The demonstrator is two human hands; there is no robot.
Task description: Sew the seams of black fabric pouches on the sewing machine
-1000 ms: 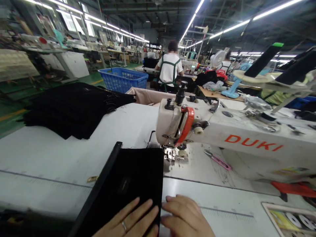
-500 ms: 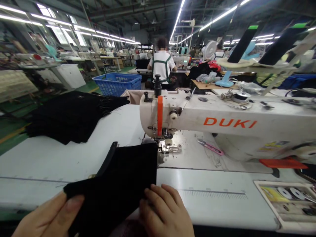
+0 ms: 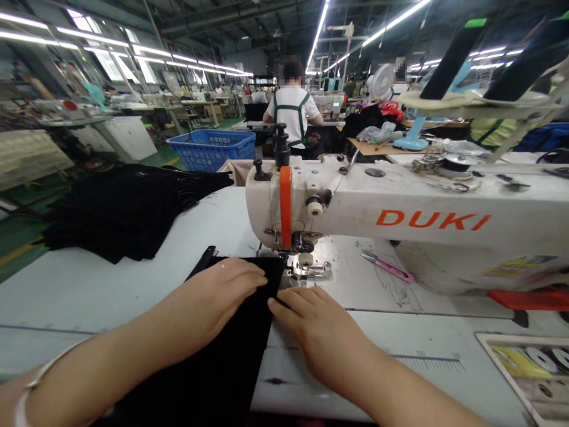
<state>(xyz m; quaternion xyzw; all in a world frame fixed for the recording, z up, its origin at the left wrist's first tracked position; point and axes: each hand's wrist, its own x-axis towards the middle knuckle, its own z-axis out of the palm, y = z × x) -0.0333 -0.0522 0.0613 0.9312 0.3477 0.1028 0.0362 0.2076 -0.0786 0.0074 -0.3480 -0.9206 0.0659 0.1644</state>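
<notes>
A black fabric piece lies on the sewing machine table, its far right corner at the presser foot of the white machine. My left hand rests flat on top of the fabric, fingers stretched toward the needle area and nothing gripped. At the fabric's right edge is my right hand, its thumb and bent fingers closed at that edge just in front of the presser foot. A dark strip shows beyond the fabric's left side, partly covered by my left hand.
Stacked black fabric pieces lie at the table's left. Pink thread snips rest under the machine arm. A bobbin tray is set in at right. Beyond the table are a blue basket and a seated person.
My left hand has moved from the fabric's near left corner forward onto its top, by the needle. My right hand has slid forward along the right edge. The fabric now lies straighter.
</notes>
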